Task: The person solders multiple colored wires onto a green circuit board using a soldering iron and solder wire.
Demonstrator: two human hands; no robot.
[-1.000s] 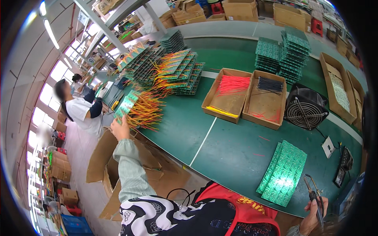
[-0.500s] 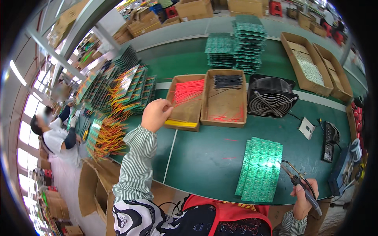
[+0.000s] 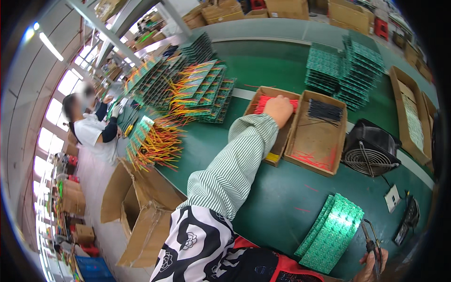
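Left hand extended over the left cardboard tray, resting on the bundle of red wires at that tray's far end; its fingers are curled down into the wires, though whether they are clamped on any cannot be told. Right of this tray, touching it, a second cardboard tray holding black wires at its far end. Right of that tray, a black fan with a wire grille. Right hand near the lower edge, well to the right of the trays, fingers closed around a soldering iron. Just left of that hand, a fanned stack of green circuit boards on the green surface. Left of the trays, boards with orange and yellow wires.
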